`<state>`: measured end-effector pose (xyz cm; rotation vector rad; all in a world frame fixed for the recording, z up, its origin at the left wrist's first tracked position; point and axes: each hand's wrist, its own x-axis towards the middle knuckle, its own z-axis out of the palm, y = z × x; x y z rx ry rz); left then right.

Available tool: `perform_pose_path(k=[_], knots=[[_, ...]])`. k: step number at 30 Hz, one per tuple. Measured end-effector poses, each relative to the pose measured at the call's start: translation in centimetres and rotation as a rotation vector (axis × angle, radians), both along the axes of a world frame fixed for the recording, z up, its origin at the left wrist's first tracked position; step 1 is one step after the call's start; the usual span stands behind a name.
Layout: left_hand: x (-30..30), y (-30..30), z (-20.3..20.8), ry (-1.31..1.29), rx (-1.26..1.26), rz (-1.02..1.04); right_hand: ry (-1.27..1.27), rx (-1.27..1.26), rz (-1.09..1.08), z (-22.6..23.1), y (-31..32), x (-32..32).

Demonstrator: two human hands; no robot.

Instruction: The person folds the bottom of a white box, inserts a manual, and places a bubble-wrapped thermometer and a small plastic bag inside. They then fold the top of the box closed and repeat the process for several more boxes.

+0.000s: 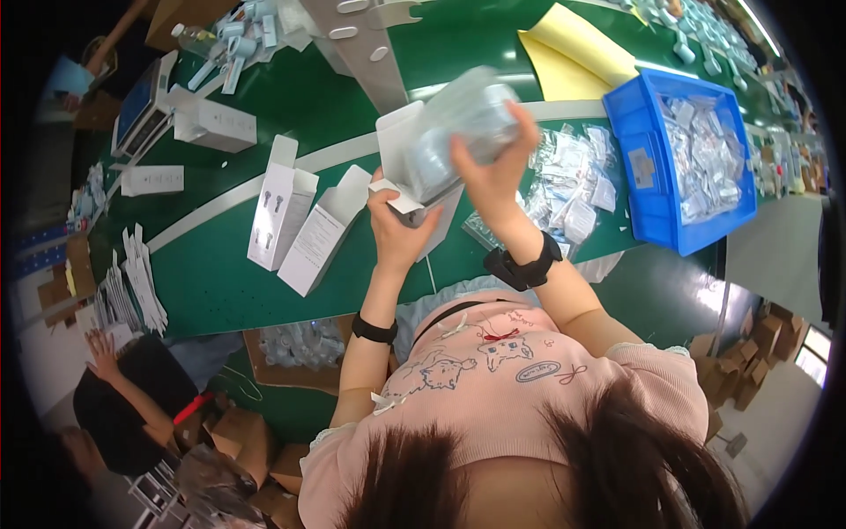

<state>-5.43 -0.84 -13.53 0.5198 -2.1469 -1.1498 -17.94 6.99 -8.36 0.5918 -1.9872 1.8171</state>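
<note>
My left hand (pixel 401 231) is closed round an open white carton (pixel 398 132) whose flaps stand up. Over the carton's mouth, my right hand (pixel 495 167) grips a clear plastic-wrapped package (pixel 467 119) with something pale blue inside. Motion blurs the package, and I cannot tell whether its lower end is inside the carton. Left of my hands, a white carton (pixel 278 207) with a raised flap and a second carton (pixel 324 234) lie side by side on the green table (pixel 211 286).
To my right lie a heap of small clear packets (pixel 573 181) and a blue bin (pixel 643 167) holding more packets. A yellow sheet (pixel 573 53) and a metal bracket (pixel 352 44) are farther back. Other cartons (pixel 216 123) and flattened ones (pixel 132 286) are leftward. Another person's hand (pixel 103 354) shows at left.
</note>
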Motion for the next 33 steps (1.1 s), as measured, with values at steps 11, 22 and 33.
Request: perform_pose_path(k=[11, 22, 33], knots=[[0.3, -1.0, -1.2, 0.063, 0.026, -0.100, 0.156, 1.008, -0.124, -6.9, 11.9, -8.6], [0.7, -0.8, 3.6, -0.084, 0.036, -0.120, 0.052, 1.001, 0.127, -11.7, 17.1, -10.2], [-0.5, -1.5, 6.1, -0.249, 0.221, 0.066, -0.313, 0.557, 0.347, 0.4, 11.6, -6.3]])
